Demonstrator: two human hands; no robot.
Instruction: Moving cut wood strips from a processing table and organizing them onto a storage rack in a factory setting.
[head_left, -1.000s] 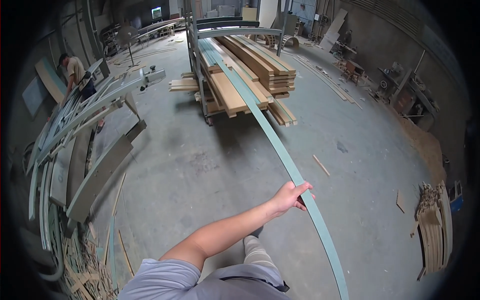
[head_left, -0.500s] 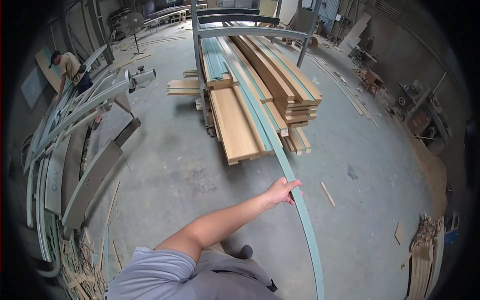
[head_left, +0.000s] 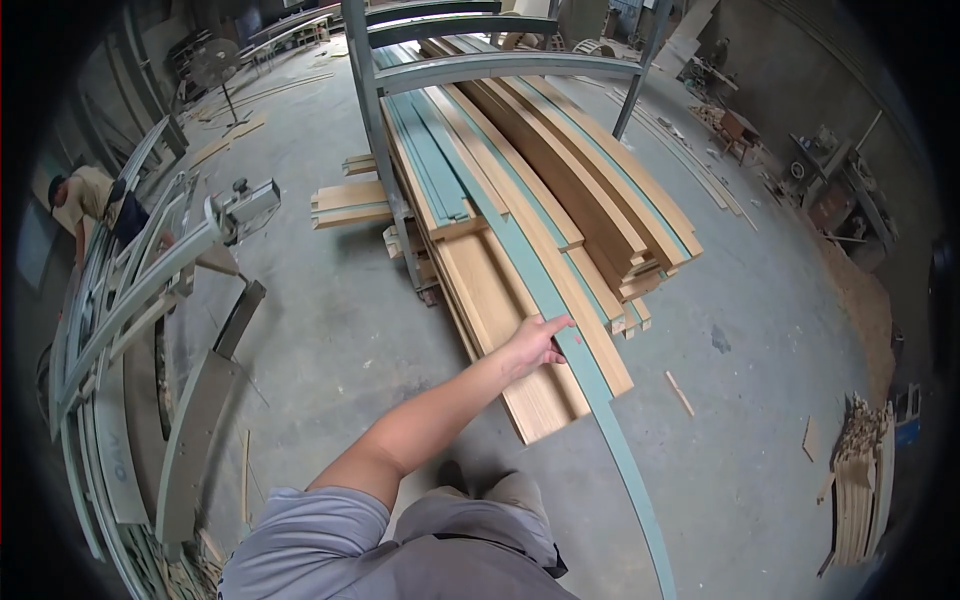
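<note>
A long, thin light-green strip [head_left: 625, 470] runs from the top of the wood stack down past the lower edge of the view. My left hand [head_left: 535, 348] is closed on its left edge, thumb over the top face. Beneath the strip near my hand lie wooden boards [head_left: 524, 405], pale brown with green bands on some. More green strips [head_left: 425, 150] lie in a bundle on the left side of the stack. My right hand is out of view.
A grey metal rack frame [head_left: 500, 68] spans the stack. To the left are a saw-like machine [head_left: 215, 235] and a co-worker [head_left: 95, 205] bending over long pieces. A loose stick [head_left: 679, 393] lies on the floor. Bundled offcuts [head_left: 858, 490] stand at right.
I have come closer to the stack, which now appears larger and nearer. My left hand, still on the strip, has gone from beyond the stack's near end to over the boards.
</note>
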